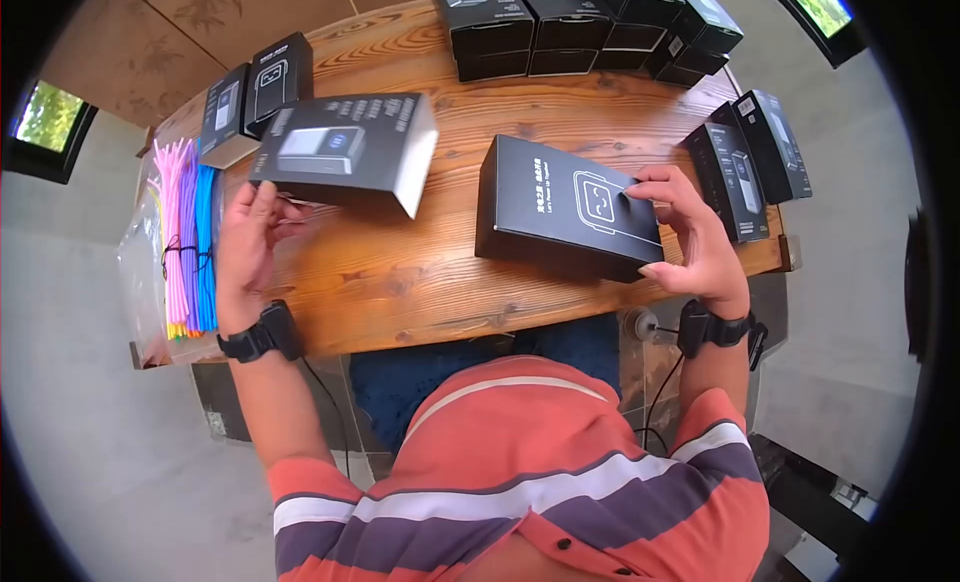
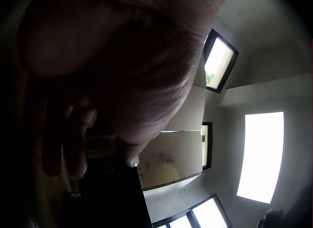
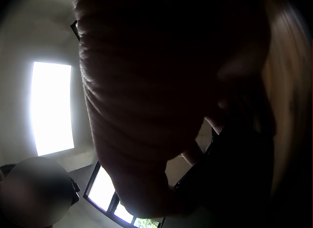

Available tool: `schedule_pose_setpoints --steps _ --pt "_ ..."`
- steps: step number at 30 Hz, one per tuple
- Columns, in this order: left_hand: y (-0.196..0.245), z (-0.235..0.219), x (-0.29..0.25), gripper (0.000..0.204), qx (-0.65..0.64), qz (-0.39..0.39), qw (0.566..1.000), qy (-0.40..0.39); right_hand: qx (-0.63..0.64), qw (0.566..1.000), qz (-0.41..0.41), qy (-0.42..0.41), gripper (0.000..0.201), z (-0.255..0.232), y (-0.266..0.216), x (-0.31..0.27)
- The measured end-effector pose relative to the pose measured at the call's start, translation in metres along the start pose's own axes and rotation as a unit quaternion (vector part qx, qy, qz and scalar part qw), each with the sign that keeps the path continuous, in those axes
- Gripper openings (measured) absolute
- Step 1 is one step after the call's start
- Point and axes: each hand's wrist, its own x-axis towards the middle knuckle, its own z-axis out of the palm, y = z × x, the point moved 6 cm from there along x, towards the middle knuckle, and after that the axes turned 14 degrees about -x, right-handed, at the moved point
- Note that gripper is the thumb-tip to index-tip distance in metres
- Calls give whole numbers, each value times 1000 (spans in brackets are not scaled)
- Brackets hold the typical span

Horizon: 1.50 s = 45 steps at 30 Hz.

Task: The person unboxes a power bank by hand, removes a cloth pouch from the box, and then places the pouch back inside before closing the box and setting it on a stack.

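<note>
My left hand [image 1: 250,237] pinches the near left corner of a black printed box [image 1: 345,147], thumb on the edge and fingers under it. That box is tilted, with a product picture on its upper face and a white side to the right. On the right, my right hand [image 1: 700,237] grips the right end of another black box [image 1: 560,202], fingers on top and thumb at the near corner. This one carries a white line drawing of a watch-shaped device. Both wrist views are dark; a black box edge [image 2: 112,198] shows below the left fingers.
Several black boxes [image 1: 570,32] stand stacked at the back of the wooden table [image 1: 400,302]. Two boxes [image 1: 745,167] stand at the right edge, and more boxes [image 1: 250,92] at the back left. Bundled coloured sticks [image 1: 185,242] lie on a clear plastic bag at the left edge.
</note>
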Motion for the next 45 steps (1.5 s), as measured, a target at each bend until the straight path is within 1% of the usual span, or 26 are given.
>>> schedule_pose_setpoints --steps 2,4,5,8,12,17,19,21,23,24,26,27,29,30,32,33,35,36,37,38,39,40,42,43,44,45 --pt "-8 13 -9 31 10 -11 1000 -6 27 1000 1 -10 79 2 3 1" --pt "-15 29 -18 31 3 -49 997 -54 35 998 -14 -45 78 3 2 2" --pt "-19 32 -18 34 -16 -53 994 -99 37 998 -13 -46 78 3 2 3" --pt "-25 36 -24 34 -40 -67 990 -119 36 998 -10 -51 78 0 2 3" --pt "-29 44 -29 34 -35 -74 988 -127 -28 999 -10 -31 77 -4 -1 0" --pt "-34 57 -36 40 47 -61 991 -112 -95 995 -21 0 74 -4 -11 -2" --pt "-39 62 -38 40 49 -62 990 -115 -151 987 -50 25 73 -3 -15 -2" --pt "-43 71 -40 41 50 -64 990 -119 -149 987 -53 37 73 -2 -15 -2" --pt "-42 79 -40 39 59 -35 995 -78 -149 986 -53 51 73 -1 -15 -3" --pt "-44 84 -41 39 59 -38 994 -84 -126 990 -48 42 74 3 -15 -3" --pt "-53 100 -45 39 6 -65 990 -123 -105 993 -35 37 76 12 -13 -1" --pt "-59 110 -48 39 4 -71 989 -130 -119 990 -59 46 77 19 -14 1" --pt "-69 129 -53 41 51 -50 987 -147 -134 984 -97 60 80 32 -19 5" --pt "-73 137 -55 41 51 -54 985 -154 -136 985 -90 63 80 37 -17 7" --pt "-73 140 -57 41 128 -37 986 -96 -124 984 -96 84 84 44 -16 9" --pt "-72 145 -57 41 129 -38 986 -101 -109 984 -107 88 86 46 -14 11" --pt "-69 144 -55 42 177 -39 982 -51 -91 988 -93 86 88 53 -6 12" --pt "-70 144 -52 42 179 -39 982 -56 -73 990 -84 82 90 55 -1 11" --pt "-68 137 -48 42 214 -16 976 -37 -73 990 -81 85 90 55 1 9" --pt "-67 130 -45 44 248 7 968 -17 -31 995 -54 77 93 57 5 6" --pt "-63 128 -41 51 255 51 966 -4 11 997 -28 68 96 59 9 4" --pt "-66 127 -38 51 256 50 965 -7 11 997 -26 70 96 61 12 1" --pt "-53 134 -37 59 215 145 965 20 162 984 49 53 98 70 25 -7" --pt "-54 139 -36 68 192 101 976 -11 164 984 51 56 98 71 23 -11" --pt "-55 144 -36 68 193 102 976 -13 249 964 77 44 97 76 23 -15" --pt "-60 153 -36 69 118 79 989 -40 332 937 101 33 96 81 22 -19"
